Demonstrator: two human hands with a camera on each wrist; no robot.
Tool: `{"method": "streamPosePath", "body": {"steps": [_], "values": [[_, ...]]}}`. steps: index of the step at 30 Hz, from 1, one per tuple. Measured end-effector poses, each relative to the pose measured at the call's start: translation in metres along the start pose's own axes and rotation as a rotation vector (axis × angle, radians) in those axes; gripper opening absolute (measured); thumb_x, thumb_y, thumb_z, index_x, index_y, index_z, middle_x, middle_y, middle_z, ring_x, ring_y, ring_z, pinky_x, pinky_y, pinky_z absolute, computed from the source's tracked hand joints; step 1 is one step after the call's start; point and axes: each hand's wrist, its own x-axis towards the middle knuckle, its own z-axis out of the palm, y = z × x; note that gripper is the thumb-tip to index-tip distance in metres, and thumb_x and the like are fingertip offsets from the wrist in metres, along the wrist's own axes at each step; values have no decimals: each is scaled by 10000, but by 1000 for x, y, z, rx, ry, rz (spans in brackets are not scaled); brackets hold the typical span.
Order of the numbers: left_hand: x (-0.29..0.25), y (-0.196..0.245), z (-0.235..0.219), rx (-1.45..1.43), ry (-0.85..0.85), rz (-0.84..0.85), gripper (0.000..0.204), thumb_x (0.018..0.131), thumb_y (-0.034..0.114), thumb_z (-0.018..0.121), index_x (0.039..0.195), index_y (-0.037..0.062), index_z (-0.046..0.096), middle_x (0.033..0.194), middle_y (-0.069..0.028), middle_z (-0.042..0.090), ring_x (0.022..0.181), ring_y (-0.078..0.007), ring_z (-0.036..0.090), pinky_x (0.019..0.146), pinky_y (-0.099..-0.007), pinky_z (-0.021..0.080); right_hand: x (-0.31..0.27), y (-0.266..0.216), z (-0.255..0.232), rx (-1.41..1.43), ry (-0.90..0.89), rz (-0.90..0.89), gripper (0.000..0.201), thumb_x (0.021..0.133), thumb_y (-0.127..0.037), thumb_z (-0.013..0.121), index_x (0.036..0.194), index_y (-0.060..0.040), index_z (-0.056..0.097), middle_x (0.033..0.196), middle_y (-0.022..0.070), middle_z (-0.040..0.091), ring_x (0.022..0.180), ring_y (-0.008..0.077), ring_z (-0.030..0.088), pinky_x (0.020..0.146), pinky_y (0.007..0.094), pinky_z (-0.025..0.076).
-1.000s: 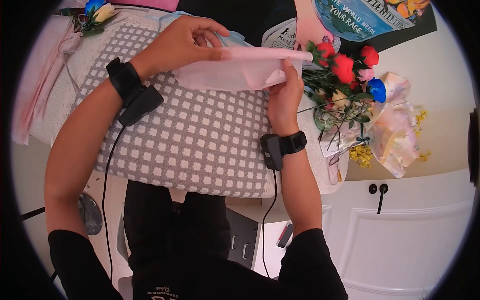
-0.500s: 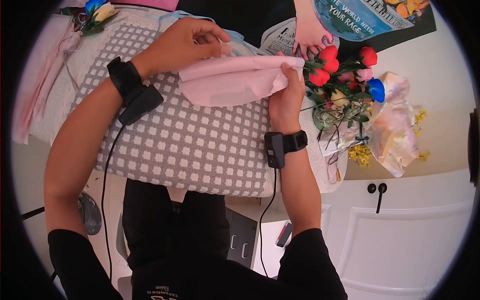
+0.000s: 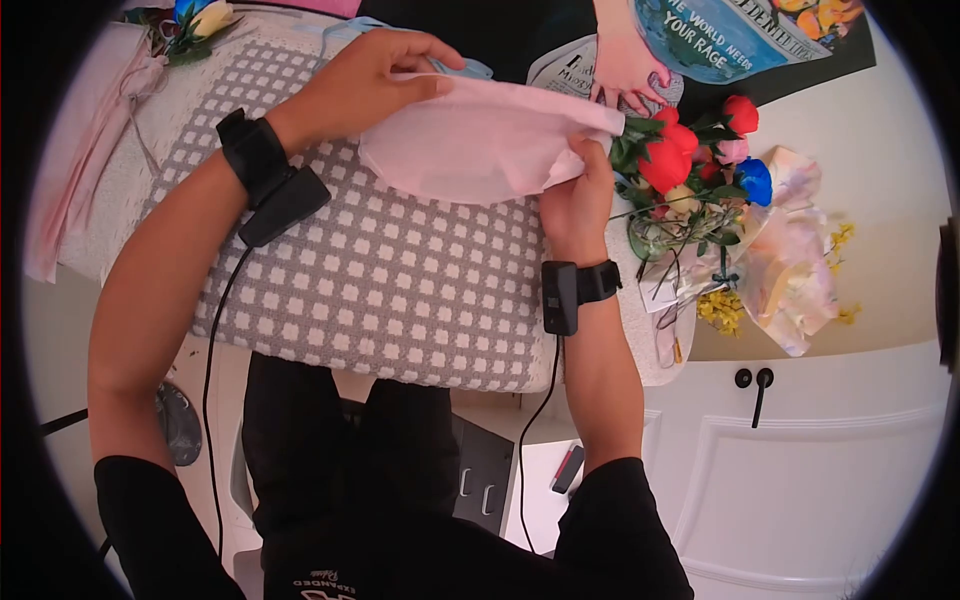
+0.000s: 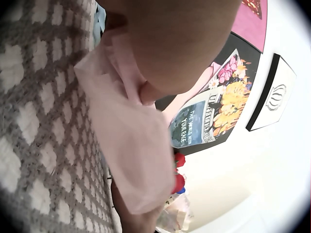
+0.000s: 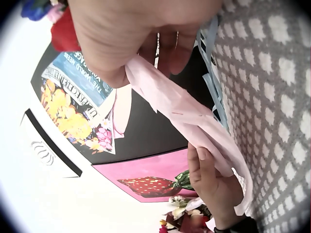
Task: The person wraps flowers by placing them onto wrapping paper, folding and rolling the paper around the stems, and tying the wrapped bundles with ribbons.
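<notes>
A sheet of thin pink wrapping paper (image 3: 470, 140) is stretched between both hands above the checked cloth. My left hand (image 3: 375, 85) pinches its left end, with the thumb pressed on the paper. At the right end my right hand (image 3: 580, 200) grips the sheet, thumb on top and fingers behind it. The right wrist view shows the paper (image 5: 180, 109) as a long folded strip running to the left hand (image 5: 214, 182). Red roses (image 3: 668, 160) stick out just beyond the paper's right end; I cannot tell whether the right hand holds their stems.
A grey and white checked cloth (image 3: 380, 270) covers the table. More roses, including a blue one (image 3: 755, 182), stand in a glass vase at right. Light-blue ribbon (image 3: 478, 70) lies behind the left hand. Folded pink paper (image 3: 85, 170) and flowers (image 3: 200, 25) lie at far left.
The pink paper has tilted and spread into a wider, rounded shape. The red roses at its end have shifted and turned. My left thumb has come down on the paper.
</notes>
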Motion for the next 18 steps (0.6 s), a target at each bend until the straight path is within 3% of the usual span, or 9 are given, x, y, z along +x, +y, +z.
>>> {"method": "streamPosePath", "body": {"steps": [2,6,8,14,18], "values": [[1,2,-2,-131,-73,-40,259,946,105,598,1188,23,635,1002,-57,693,880,-101,645,779,-243,514,2,-3,4,31,4,-4,288,879,-2,577,1166,-30,572,1102,57,630,1061,190,596,947,337,473],[-4,13,-2,-48,-101,-143,258,961,121,581,1195,23,631,973,-48,688,865,-86,639,780,-239,508,-2,-1,6,27,-57,34,254,928,-81,604,1175,-41,559,1113,56,622,1048,177,594,938,326,471],[-1,18,-1,-220,-58,-163,291,922,133,646,1196,37,636,933,-32,677,832,-81,621,751,-236,489,0,-5,8,-8,-81,13,254,946,-114,607,1184,-46,552,1118,56,620,1046,173,593,940,323,467],[-4,19,-4,124,-23,121,349,789,144,787,1104,44,677,910,-24,674,822,-90,621,743,-247,483,-2,0,8,6,-142,73,348,971,-164,589,1279,-32,494,1175,83,593,1087,185,572,969,339,455],[-1,17,-5,77,-12,118,284,811,135,761,1069,45,685,921,-21,673,823,-90,619,739,-241,483,-5,-3,15,-62,-86,14,485,980,-193,576,1395,-16,398,1252,113,547,1137,213,554,1006,360,435]]}}
